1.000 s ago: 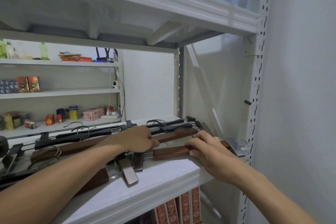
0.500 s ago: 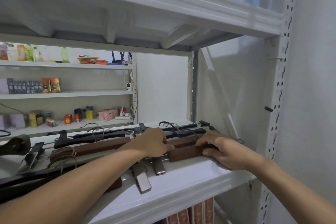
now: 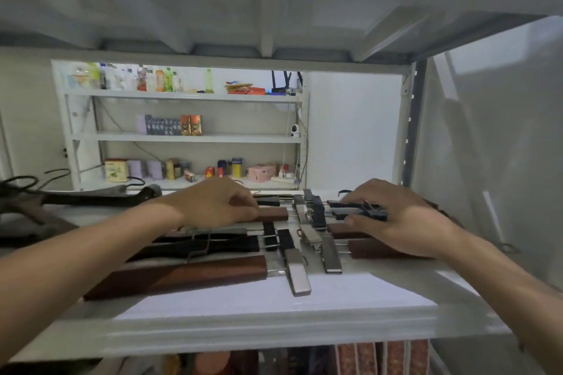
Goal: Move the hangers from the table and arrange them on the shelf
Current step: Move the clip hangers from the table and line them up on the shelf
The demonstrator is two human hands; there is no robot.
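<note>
Looked like a storeroom or small shop: white metal shelving (image 3: 274,332), a far rack (image 3: 182,137) stocked with bottles (image 3: 158,80), boxed goods (image 3: 170,125) and tins (image 3: 236,166).

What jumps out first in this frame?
Two bare hands working a row of clip hangers laid flat on the white shelf: the left hand grips a brown wooden hanger bar, and the right hand rests over black hanger clips. Nearest the front edge lies a long brown hanger with a metal clip.
</note>
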